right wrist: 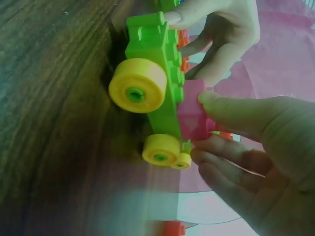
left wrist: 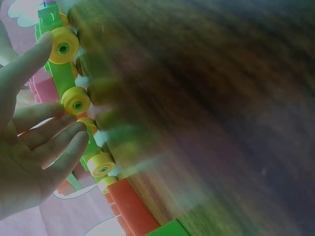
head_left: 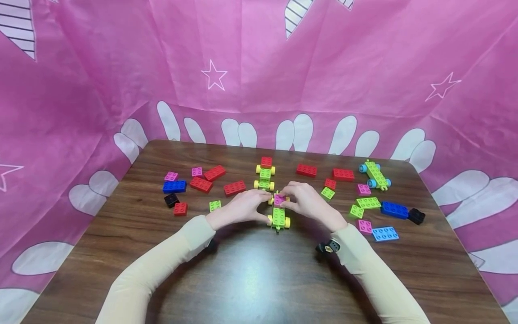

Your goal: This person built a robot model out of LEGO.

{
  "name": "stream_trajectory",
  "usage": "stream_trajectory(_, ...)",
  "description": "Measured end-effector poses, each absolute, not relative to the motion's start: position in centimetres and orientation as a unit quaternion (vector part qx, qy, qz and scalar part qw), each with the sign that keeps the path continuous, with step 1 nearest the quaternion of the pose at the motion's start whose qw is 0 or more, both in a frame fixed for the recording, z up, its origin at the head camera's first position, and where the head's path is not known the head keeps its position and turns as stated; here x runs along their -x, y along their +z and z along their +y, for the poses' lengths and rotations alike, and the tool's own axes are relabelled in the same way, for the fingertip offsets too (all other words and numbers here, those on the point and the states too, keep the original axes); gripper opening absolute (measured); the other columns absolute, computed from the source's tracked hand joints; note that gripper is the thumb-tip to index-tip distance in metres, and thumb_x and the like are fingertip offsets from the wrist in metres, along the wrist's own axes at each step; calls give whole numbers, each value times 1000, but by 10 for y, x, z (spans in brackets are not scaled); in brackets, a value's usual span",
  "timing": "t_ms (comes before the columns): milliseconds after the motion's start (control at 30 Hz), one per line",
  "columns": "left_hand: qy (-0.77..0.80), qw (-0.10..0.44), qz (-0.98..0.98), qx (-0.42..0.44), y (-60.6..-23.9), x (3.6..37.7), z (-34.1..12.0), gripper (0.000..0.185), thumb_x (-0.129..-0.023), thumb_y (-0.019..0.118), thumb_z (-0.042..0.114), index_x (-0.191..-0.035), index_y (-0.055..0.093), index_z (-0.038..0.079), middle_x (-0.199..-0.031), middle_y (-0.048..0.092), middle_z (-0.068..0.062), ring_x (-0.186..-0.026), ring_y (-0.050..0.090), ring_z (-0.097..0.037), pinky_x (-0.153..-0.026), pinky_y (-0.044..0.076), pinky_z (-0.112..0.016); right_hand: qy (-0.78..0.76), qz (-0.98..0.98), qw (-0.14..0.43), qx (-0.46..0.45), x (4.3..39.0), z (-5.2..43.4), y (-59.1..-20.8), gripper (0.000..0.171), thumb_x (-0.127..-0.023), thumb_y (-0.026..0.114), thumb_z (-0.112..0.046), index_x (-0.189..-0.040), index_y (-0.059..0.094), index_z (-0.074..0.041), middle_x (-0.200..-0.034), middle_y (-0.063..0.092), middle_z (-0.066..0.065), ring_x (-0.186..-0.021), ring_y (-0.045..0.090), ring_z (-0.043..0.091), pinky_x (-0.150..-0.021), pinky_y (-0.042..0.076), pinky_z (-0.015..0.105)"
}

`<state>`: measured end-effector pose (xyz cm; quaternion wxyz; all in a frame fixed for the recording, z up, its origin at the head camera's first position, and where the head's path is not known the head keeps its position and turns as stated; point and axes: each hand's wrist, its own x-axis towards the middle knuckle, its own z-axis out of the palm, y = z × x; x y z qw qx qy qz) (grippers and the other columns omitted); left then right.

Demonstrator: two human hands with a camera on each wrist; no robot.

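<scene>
A green cart [head_left: 278, 217] with yellow wheels stands on the brown table [head_left: 251, 279] at its middle. A pink brick [head_left: 279, 199] sits on the cart's far end. My right hand [head_left: 288, 200] pinches this pink brick [right wrist: 192, 115], thumb on its side and fingers below. My left hand [head_left: 265, 204] holds the cart from the left. Its fingers [left wrist: 47, 128] lie along the green cart [left wrist: 61, 76] and one fingertip touches a yellow wheel [left wrist: 64, 46]. In the right wrist view the left hand [right wrist: 221, 29] grips the green cart [right wrist: 157, 73] at its end.
A second green cart [head_left: 265, 174] topped with a red brick stands just behind. A green cart with blue wheels [head_left: 375, 174] is at the back right. Loose red, pink, blue, green and black bricks lie left [head_left: 201, 184] and right [head_left: 394, 209]. Pink cloth [head_left: 259, 67] walls the table.
</scene>
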<state>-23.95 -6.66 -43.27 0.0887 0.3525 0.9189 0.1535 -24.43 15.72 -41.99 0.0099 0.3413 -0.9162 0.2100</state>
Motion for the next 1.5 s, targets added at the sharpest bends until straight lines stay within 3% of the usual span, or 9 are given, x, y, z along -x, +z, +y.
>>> stream_trajectory(633, 152, 105, 920, -346, -429, 238, -64, 72, -80, 79, 47, -137, 59, 7, -144, 58, -8, -136, 52, -26, -111, 46, -44, 282, -914, 5, -290, 245, 165, -429, 29, -80, 83, -27, -103, 78, -10, -98, 78, 4, -92, 73, 18, -84, 60, 35)
stream_trajectory(933, 169, 105, 919, -340, -429, 235, -65, 72, -81, 79, 45, -138, 58, 7, -147, 55, -9, -138, 50, -27, -111, 45, -46, 272, -908, -14, -318, 247, 168, -423, 27, -80, 83, -17, -104, 77, -6, -99, 78, 8, -94, 73, 22, -87, 59, 40)
stream_trajectory(1500, 165, 107, 921, -337, -429, 236, -63, 73, -81, 79, 45, -140, 56, 7, -148, 54, -9, -139, 50, -27, -111, 46, -46, 269, -917, -19, -295, 245, 167, -425, 27, -82, 81, -18, -107, 75, -7, -102, 77, 7, -97, 72, 22, -89, 59, 40)
